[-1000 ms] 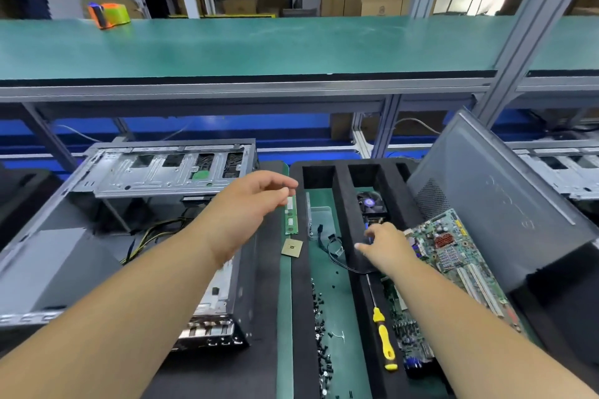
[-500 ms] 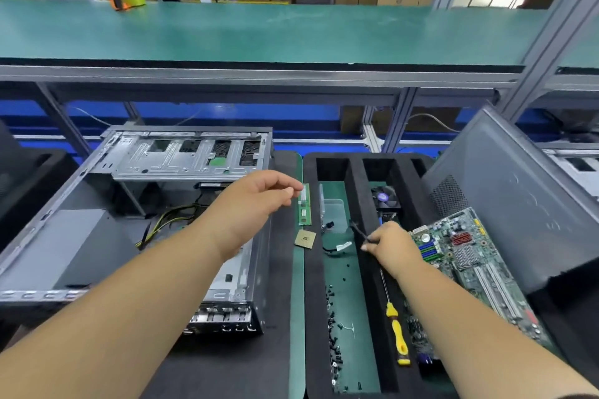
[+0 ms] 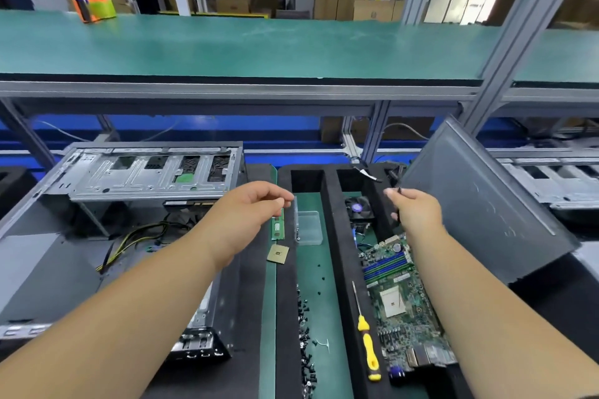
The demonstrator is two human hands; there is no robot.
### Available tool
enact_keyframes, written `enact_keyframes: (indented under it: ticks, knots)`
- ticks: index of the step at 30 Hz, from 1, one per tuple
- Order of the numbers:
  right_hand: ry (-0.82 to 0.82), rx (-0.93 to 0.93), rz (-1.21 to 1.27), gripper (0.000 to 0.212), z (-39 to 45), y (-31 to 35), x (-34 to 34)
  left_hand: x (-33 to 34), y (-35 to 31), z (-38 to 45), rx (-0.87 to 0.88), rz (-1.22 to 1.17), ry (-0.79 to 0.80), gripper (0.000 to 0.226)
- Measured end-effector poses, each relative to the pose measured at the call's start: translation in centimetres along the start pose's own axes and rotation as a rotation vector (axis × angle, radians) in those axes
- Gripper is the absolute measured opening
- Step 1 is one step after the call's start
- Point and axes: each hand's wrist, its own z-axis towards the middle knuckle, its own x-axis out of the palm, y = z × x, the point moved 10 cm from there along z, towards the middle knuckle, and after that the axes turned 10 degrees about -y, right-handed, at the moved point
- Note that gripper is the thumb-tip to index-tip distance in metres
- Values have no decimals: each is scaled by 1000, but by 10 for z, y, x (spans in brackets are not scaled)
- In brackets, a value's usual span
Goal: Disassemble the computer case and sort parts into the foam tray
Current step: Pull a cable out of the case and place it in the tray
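The open metal computer case (image 3: 136,178) lies at left, with yellow and black wires (image 3: 129,243) inside. The black foam tray (image 3: 287,285) sits right of it. My left hand (image 3: 246,210) hovers over the gap between case and tray, fingers loosely curled around nothing, just above a green RAM stick (image 3: 277,227). My right hand (image 3: 416,212) pinches a thin black cable (image 3: 396,178) above the tray's far right slot. A CPU chip (image 3: 278,253) rests on the tray's left rim. A cooler fan (image 3: 359,208) and motherboard (image 3: 400,304) lie in the right compartment.
A yellow-handled screwdriver (image 3: 368,347) lies on the foam divider. Several black screws (image 3: 306,337) and a clear plastic box (image 3: 309,226) sit in the middle compartment. The grey side panel (image 3: 479,204) leans at right. A green shelf (image 3: 259,48) overhangs, with a tape dispenser (image 3: 94,8).
My right hand has lifted the black cable out of the middle compartment and carried it up toward the tray's far right. My left hand has kept hovering in place.
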Motion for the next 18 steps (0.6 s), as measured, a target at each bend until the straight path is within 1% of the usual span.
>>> enact_keyframes:
  ticks: [3, 6, 8, 10, 12, 14, 16, 18]
  knots:
    - [63, 112, -60, 15, 4, -34, 10, 12, -2, 1, -7, -10, 15, 26]
    - [117, 173, -219, 31, 3, -66, 13, 19, -3, 2, -6, -4, 19, 26]
    - [145, 133, -333, 44, 0, -72, 13, 23, -2, 3, -8, 6, 22, 26]
    - [145, 40, -484, 53, -3, -66, 10, 26, 0, 4, -10, 20, 25, 26]
    - [135, -52, -564, 51, -9, -56, 6, 30, 1, 3, -11, 31, 31, 27]
    - [130, -111, -563, 43, -15, -47, 2, 35, 1, 1, -12, 36, 42, 27]
    - [147, -162, -576, 29, -24, -40, -1, 39, 0, -4, -12, 47, 52, 26]
    - [190, -173, -611, 14, -37, -39, 0, 39, -2, -10, -8, 54, 62, 26]
